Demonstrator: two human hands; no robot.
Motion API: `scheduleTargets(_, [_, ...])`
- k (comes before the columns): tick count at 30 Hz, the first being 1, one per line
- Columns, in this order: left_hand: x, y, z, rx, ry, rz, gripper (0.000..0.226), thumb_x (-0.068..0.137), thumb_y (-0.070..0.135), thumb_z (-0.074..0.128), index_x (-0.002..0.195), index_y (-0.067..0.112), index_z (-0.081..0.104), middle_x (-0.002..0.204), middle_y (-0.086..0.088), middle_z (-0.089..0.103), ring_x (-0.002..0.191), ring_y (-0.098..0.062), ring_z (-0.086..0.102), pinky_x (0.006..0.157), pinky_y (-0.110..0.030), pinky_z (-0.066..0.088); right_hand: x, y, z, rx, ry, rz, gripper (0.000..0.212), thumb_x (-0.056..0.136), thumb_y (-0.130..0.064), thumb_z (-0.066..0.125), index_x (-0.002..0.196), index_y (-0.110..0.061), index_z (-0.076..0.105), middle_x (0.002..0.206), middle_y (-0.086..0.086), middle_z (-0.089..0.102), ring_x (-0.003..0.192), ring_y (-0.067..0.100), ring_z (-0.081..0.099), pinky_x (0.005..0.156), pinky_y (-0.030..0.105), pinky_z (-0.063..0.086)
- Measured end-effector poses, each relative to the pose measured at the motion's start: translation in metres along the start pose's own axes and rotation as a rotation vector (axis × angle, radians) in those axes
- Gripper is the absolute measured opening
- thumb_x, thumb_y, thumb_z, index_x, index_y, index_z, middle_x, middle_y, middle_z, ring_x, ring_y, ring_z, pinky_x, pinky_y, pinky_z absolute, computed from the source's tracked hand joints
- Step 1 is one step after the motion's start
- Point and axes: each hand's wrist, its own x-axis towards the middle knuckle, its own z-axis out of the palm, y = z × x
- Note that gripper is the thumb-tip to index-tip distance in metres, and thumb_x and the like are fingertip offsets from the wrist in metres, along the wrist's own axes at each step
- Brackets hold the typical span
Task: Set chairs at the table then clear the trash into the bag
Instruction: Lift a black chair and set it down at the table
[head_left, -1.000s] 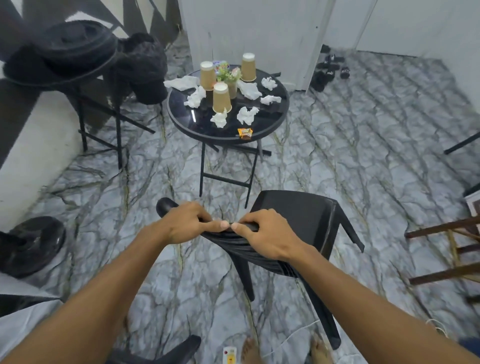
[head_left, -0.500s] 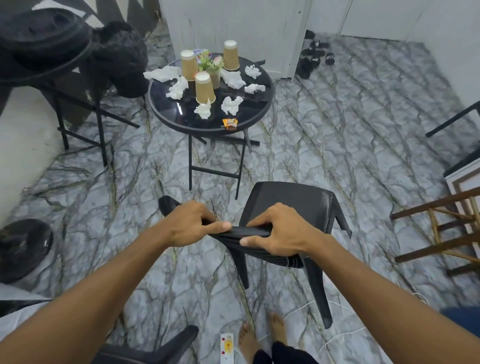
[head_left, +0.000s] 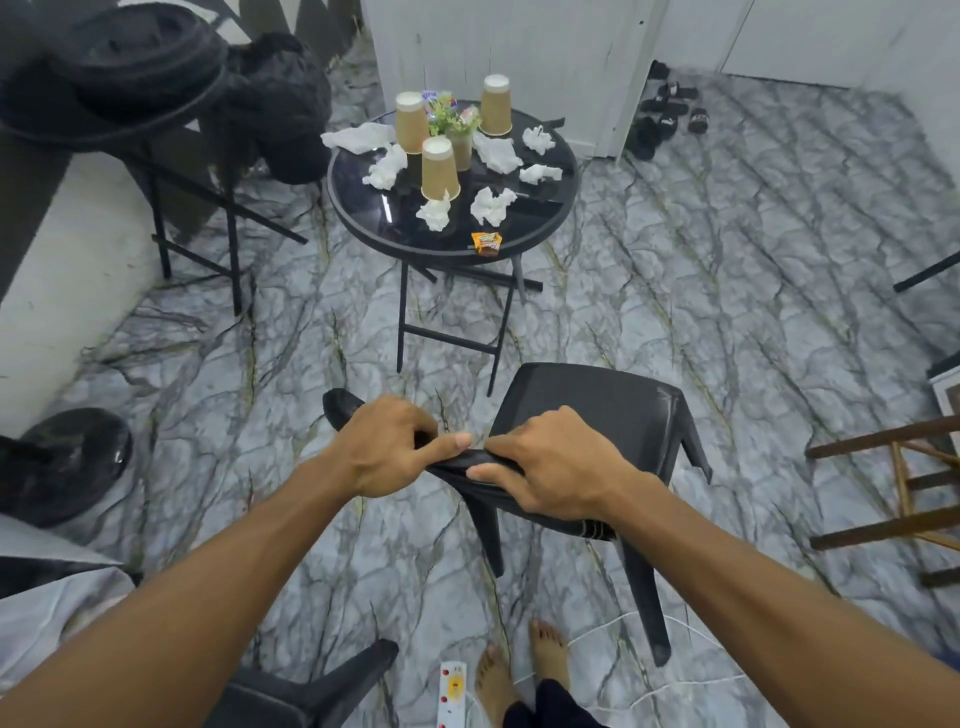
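A black plastic chair (head_left: 597, 410) hangs tilted in front of me, a little short of the round black table (head_left: 524, 236). My left hand (head_left: 389, 447) and my right hand (head_left: 550, 467) both grip the top edge of its backrest, thumbs nearly touching. On the table stand three upturned brown paper cups (head_left: 440, 169), several crumpled white tissues (head_left: 491, 205), an orange wrapper (head_left: 487, 243) near the front rim and a small potted plant (head_left: 457, 130). A black bag (head_left: 291, 104) hangs at the back left.
Another black chair (head_left: 311, 686) shows at the bottom edge, beside a white power strip (head_left: 453, 691) and cable by my bare feet. A folding stand (head_left: 197, 208) is at the left, a wooden frame (head_left: 893, 488) at the right, sandals (head_left: 665, 111) by the door.
I have carried the chair forward; the table is nearer. The view swung slightly, and my grip on the backrest is unchanged.
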Motion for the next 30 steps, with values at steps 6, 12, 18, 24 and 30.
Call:
scheduleTargets(6, [0.013, 0.039, 0.02, 0.062, -0.102, 0.091, 0.085, 0.085, 0.089, 0.023, 0.055, 0.017, 0.057, 0.049, -0.002, 0.049, 0.047, -0.016, 0.043, 0.055, -0.026, 0.029, -0.051, 0.036, -0.02, 0.152, -0.044, 0.194, 0.066, 0.085, -0.078, 0.036, 0.079, -0.023, 0.071, 0.068, -0.003, 0.068, 0.064, 0.014, 0.06, 0.064, 0.035, 0.049])
scheduleTargets(12, [0.02, 0.094, 0.048, 0.064, -0.155, 0.146, 0.091, 0.086, 0.087, 0.025, 0.053, 0.006, 0.049, 0.046, -0.004, 0.041, 0.045, -0.019, 0.036, 0.058, -0.039, 0.043, -0.102, 0.027, -0.011, -0.006, -0.089, 0.315, 0.076, 0.089, -0.077, 0.015, 0.067, -0.019, 0.059, 0.058, 0.001, 0.058, 0.054, 0.018, 0.052, 0.056, 0.037, 0.045])
scheduleTargets(18, [0.048, 0.121, 0.069, -0.123, -0.491, 0.161, 0.084, 0.084, 0.088, 0.036, 0.064, 0.009, 0.055, 0.059, -0.01, 0.049, 0.053, -0.015, 0.038, 0.06, -0.04, 0.036, -0.143, 0.056, -0.012, 0.121, -0.126, 0.385, 0.089, 0.078, -0.091, 0.015, 0.081, -0.021, 0.071, 0.061, 0.002, 0.062, 0.056, 0.018, 0.054, 0.054, 0.032, 0.041])
scheduleTargets(24, [0.059, 0.14, 0.089, -0.065, -0.469, 0.212, 0.084, 0.079, 0.092, 0.034, 0.064, 0.015, 0.064, 0.059, -0.009, 0.055, 0.053, -0.021, 0.045, 0.061, -0.045, 0.042, -0.194, 0.068, -0.002, 0.122, -0.08, 0.5, 0.082, 0.08, -0.086, 0.019, 0.077, -0.023, 0.072, 0.064, 0.0, 0.066, 0.058, 0.015, 0.058, 0.058, 0.036, 0.047])
scheduleTargets(30, [0.061, 0.168, 0.125, 0.033, -0.425, 0.28, 0.082, 0.082, 0.092, 0.029, 0.071, 0.021, 0.069, 0.064, -0.004, 0.06, 0.061, -0.018, 0.053, 0.063, -0.043, 0.048, -0.238, 0.07, 0.016, 0.129, -0.055, 0.546, 0.072, 0.093, -0.071, 0.02, 0.065, -0.017, 0.059, 0.056, 0.004, 0.057, 0.052, 0.019, 0.051, 0.053, 0.037, 0.043])
